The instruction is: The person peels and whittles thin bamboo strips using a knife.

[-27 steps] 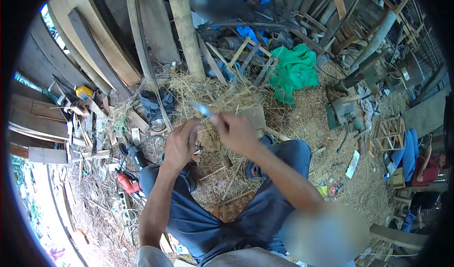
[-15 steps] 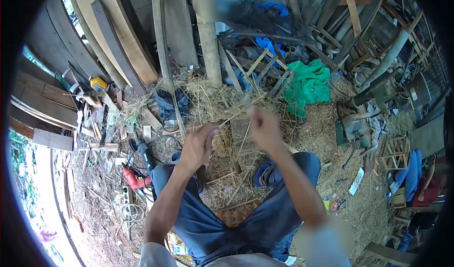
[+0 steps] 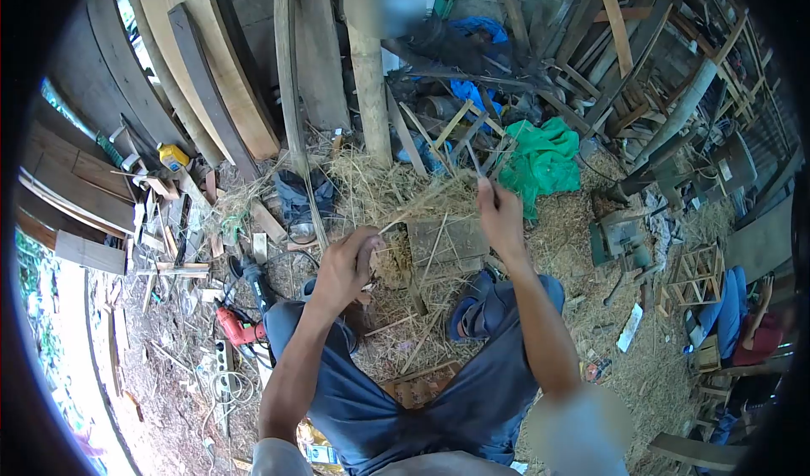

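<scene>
My left hand (image 3: 344,265) is closed around the end of a thin pale strip (image 3: 396,221), which slants up and right over the straw. To its right, my right hand (image 3: 501,214) is wrapped round the handle of a knife (image 3: 474,157), with the narrow blade pointing up and away from me. The two hands are apart. Beneath and between them a wooden block (image 3: 447,244) lies on the ground among straw and shavings. How far the strip's far end reaches is hard to make out against the straw.
A red power tool (image 3: 239,327) and a grinder (image 3: 253,282) lie at the left. Planks (image 3: 215,62) lean behind. Green netting (image 3: 540,162) lies beyond my right hand. A machine (image 3: 620,238) stands at the right; a seated person (image 3: 759,332) is at the far right.
My right hand has moved away from my left, to the right, with the knife. The left hand has shifted slightly and still grips the strip. The view has also shifted.
</scene>
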The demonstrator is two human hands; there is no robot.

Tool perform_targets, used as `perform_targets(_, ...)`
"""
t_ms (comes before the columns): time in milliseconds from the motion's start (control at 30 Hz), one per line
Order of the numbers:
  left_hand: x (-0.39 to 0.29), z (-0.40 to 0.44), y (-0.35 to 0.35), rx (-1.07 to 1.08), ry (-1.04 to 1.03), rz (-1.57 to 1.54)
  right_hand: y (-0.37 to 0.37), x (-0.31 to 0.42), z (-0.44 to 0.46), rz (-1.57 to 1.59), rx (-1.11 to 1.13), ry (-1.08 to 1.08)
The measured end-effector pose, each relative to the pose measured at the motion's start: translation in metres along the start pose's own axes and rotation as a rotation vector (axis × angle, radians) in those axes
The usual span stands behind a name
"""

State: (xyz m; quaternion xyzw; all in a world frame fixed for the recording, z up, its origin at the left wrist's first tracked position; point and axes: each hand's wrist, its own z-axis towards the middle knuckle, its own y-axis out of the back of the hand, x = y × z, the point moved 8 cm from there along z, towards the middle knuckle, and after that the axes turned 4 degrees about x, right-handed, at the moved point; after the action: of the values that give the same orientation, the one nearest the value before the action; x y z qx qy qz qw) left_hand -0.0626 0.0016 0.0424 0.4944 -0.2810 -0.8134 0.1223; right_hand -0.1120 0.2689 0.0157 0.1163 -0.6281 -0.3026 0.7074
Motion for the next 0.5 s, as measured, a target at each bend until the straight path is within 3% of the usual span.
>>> perform_targets(67,0.009,0.002,0.004,0.004,0.160,-0.027,-0.003,-0.008,-0.005,0.158,-0.009,-0.060)
perform_targets(133,0.014,0.000,0.003,-0.022,0.180,-0.085,0.000,-0.017,-0.010,0.357,0.013,-0.238)
perform_targets(200,0.017,0.003,0.001,-0.047,0.188,-0.155,-0.007,-0.021,-0.013,0.337,0.009,-0.194)
perform_targets(267,0.022,0.005,-0.008,0.031,0.265,-0.108,-0.016,0.016,-0.026,0.072,-0.011,0.104)
perform_targets(300,0.023,0.006,-0.011,0.030,0.266,-0.106,-0.022,0.025,-0.033,0.073,-0.010,0.104)
perform_targets(367,0.017,0.009,-0.018,-0.024,0.166,-0.115,-0.048,0.061,-0.052,-0.071,0.205,0.357)
perform_targets(467,0.015,0.010,-0.026,-0.071,0.093,-0.158,-0.055,0.060,-0.043,-0.207,0.262,0.407)
perform_targets(500,0.011,0.011,-0.024,-0.045,0.115,-0.148,-0.049,0.053,-0.034,-0.199,0.231,0.287)
